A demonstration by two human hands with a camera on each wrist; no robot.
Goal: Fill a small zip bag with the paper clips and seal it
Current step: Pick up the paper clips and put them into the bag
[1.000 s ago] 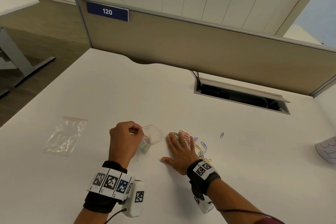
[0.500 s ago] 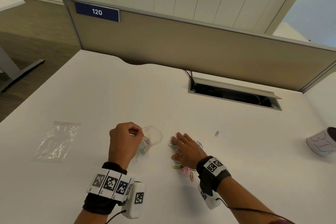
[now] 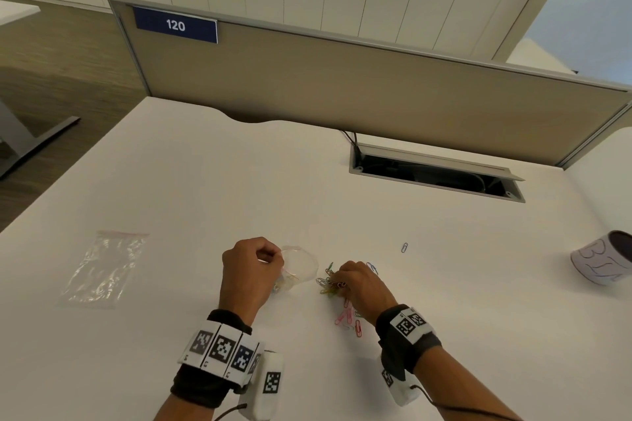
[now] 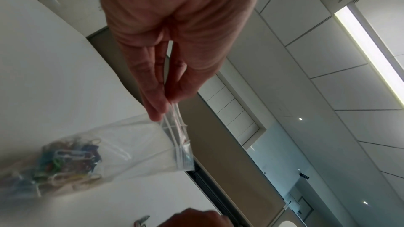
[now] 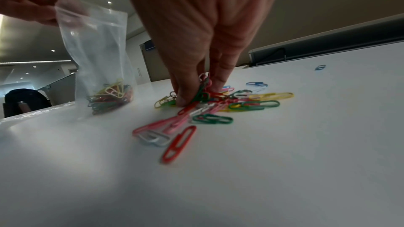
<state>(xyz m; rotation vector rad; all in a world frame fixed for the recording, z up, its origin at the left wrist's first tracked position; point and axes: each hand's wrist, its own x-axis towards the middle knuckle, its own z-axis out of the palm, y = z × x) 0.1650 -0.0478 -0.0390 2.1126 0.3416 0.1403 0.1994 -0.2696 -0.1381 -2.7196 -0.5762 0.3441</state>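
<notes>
Pinching the rim of the small zip bag [image 5: 98,54], the left hand [image 3: 251,272] is holding it upright on the desk [image 3: 205,181], part-filled. Just beside it, the right hand [image 3: 364,289] is gathering loose paper clips [image 5: 220,108] between thumb and fingertips.

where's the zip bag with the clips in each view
Head: zip bag at lower centre, pinched by the left hand.
Left wrist: lower left, hanging from the fingertips.
Right wrist: upper left, standing on the desk.
Shared landmark: the loose paper clip pile beside it, under the right hand.
</notes>
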